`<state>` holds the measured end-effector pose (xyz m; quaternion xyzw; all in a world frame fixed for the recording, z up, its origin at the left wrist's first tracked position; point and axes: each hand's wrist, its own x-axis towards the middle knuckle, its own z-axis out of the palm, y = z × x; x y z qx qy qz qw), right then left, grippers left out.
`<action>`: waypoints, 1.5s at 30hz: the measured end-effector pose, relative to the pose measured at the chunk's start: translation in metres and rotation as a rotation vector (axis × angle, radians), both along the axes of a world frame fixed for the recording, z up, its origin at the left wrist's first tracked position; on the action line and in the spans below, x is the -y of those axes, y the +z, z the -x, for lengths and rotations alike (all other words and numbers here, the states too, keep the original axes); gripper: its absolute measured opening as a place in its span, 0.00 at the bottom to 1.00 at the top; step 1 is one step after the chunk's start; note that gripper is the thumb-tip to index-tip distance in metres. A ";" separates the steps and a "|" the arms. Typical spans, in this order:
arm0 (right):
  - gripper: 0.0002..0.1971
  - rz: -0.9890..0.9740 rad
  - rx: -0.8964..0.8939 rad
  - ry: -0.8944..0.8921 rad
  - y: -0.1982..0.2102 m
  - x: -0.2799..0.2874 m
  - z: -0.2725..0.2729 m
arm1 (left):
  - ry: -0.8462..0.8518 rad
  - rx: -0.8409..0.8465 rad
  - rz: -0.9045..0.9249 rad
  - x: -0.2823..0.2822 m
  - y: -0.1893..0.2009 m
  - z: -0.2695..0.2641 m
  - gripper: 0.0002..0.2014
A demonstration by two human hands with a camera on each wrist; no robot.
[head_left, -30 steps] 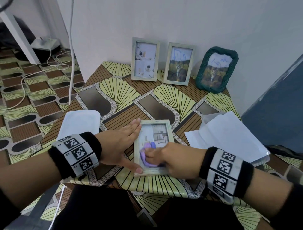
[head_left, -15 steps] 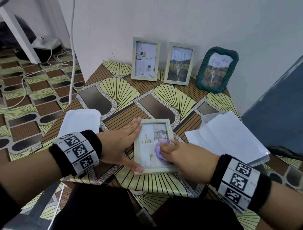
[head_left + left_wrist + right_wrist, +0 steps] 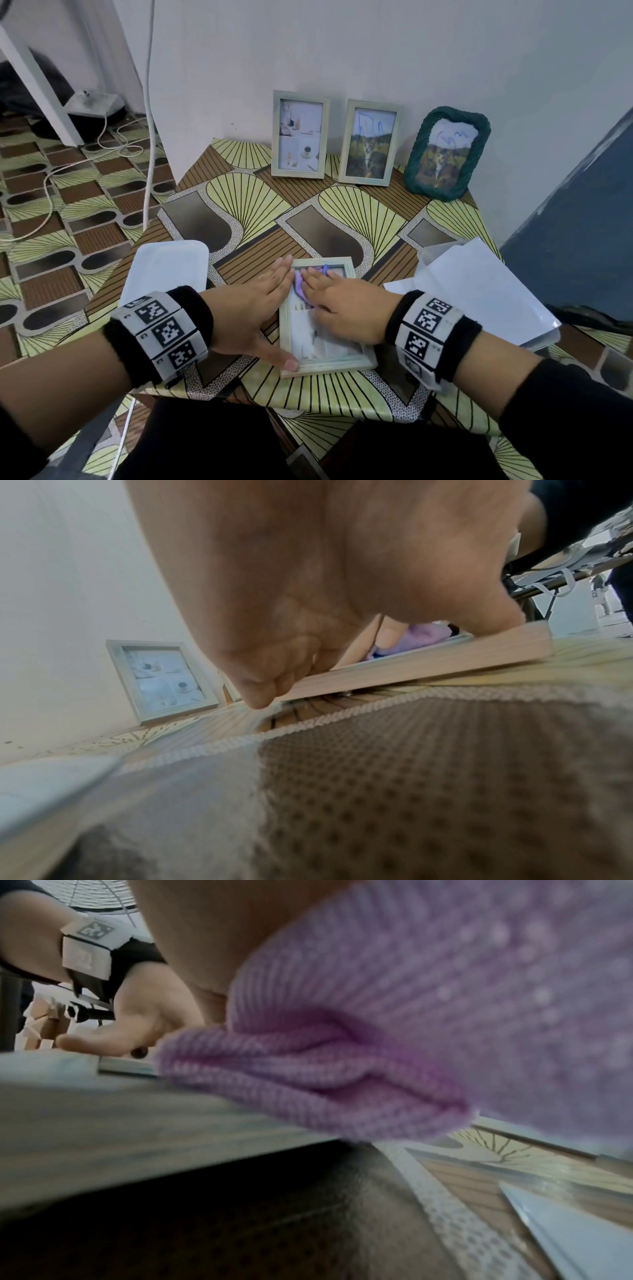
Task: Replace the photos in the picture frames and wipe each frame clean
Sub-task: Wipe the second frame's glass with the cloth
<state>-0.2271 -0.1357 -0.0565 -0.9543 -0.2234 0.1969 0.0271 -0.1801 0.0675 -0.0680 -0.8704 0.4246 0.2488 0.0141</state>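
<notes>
A pale wooden picture frame (image 3: pixel 329 365) lies flat near the table's front edge. My left hand (image 3: pixel 260 308) rests along its left side with straight fingers, thumb on the lower left corner. My right hand (image 3: pixel 346 301) presses a purple knitted cloth (image 3: pixel 298 287) flat against the upper left of the glass, fingers stretched out. The left wrist view shows the frame's side rail (image 3: pixel 411 664) and the cloth (image 3: pixel 421 639) beyond it. The cloth (image 3: pixel 377 1042) fills the right wrist view, bunched under my palm.
Two pale frames (image 3: pixel 298 133) (image 3: pixel 370 142) and a green woven frame (image 3: pixel 447 152) stand against the back wall. A white lid (image 3: pixel 164 270) lies at the left, a plastic sleeve with white sheets (image 3: pixel 479 291) at the right. Cables (image 3: pixel 48 192) run across the floor.
My right hand has slid the cloth from the lower part of the glass up to its upper left, and its fingers have flattened out. The left hand has stayed on the frame.
</notes>
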 end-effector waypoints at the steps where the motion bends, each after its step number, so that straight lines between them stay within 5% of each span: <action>1: 0.29 -0.026 -0.015 -0.014 0.001 0.000 -0.001 | -0.002 0.004 -0.003 0.000 0.000 0.000 0.71; 8: 0.19 -0.454 0.045 -0.269 0.019 0.022 0.011 | 0.009 0.010 0.018 0.000 0.000 -0.002 0.71; 13: 0.17 -0.878 0.190 -0.644 0.015 0.036 0.035 | 0.073 -0.115 0.095 -0.001 0.014 -0.004 0.68; 16: 0.15 -1.169 -0.047 -0.895 0.008 0.041 0.048 | 0.176 -0.110 0.341 -0.003 0.031 -0.003 0.55; 20: 0.23 -1.456 -0.239 -1.171 -0.002 0.042 0.059 | 0.249 -0.015 0.670 0.015 0.050 0.020 0.25; 22: 0.23 -1.595 -0.287 -1.269 -0.002 0.042 0.062 | 0.256 -0.053 0.592 0.034 0.049 0.036 0.28; 25: 0.24 -1.733 -0.366 -1.355 0.003 0.041 0.065 | 0.210 -0.062 0.244 0.066 0.036 0.049 0.40; 27: 0.24 -1.779 -0.391 -1.382 0.004 0.042 0.068 | 0.222 -0.050 0.121 0.084 0.030 0.052 0.43; 30: 0.24 -1.800 -0.416 -1.397 0.004 0.044 0.073 | 0.183 0.064 0.068 0.098 0.027 0.051 0.30; 36: 0.23 -1.787 -0.419 -1.376 0.002 0.046 0.072 | 0.201 0.158 0.292 0.086 0.030 0.037 0.03; 41: 0.17 -1.625 -0.280 -1.279 -0.003 0.040 0.071 | 0.317 0.109 0.568 0.046 0.049 0.015 0.12; 45: 0.10 -1.342 -0.038 -1.125 0.001 0.035 0.070 | 0.220 0.168 0.552 0.009 0.060 -0.001 0.20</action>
